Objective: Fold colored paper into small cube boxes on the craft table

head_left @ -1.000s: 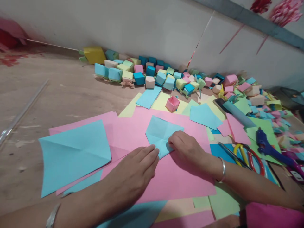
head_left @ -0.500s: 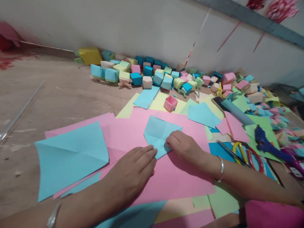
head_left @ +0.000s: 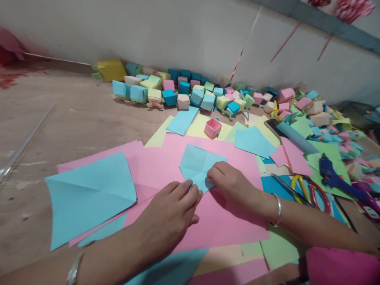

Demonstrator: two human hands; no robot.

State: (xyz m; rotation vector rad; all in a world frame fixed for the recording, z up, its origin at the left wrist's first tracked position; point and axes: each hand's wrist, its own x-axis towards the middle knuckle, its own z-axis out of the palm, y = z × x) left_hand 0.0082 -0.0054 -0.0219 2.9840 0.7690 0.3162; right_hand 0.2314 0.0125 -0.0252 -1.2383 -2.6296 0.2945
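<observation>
A small light-blue sheet of paper (head_left: pixel 198 160) with fold creases lies on a large pink sheet (head_left: pixel 231 225). My right hand (head_left: pixel 231 180) has its fingers curled and pinched at the small sheet's right edge. At its lower edge rest the fingertips of my left hand (head_left: pixel 175 209), slightly bent, with the thumb apart and lower down. The paper's bottom edge is partly hidden under both hands. To the left, a larger creased light-blue sheet (head_left: pixel 92 198) lies on the pink paper, touched by neither hand.
Several folded paper boxes (head_left: pixel 169 97) line the wall, heaping up at the right. A pink paper box (head_left: pixel 213 128) sits beyond the pink sheet. On the right lie scissors (head_left: pixel 301 190), a blue glue gun (head_left: pixel 335 178), a phone (head_left: pixel 274 128) and loose coloured paper (head_left: pixel 255 142).
My left hand's fingers have lifted and bent a little, shifting slightly right along the small blue sheet's lower edge, and its thumb now shows. My right hand stays almost in place.
</observation>
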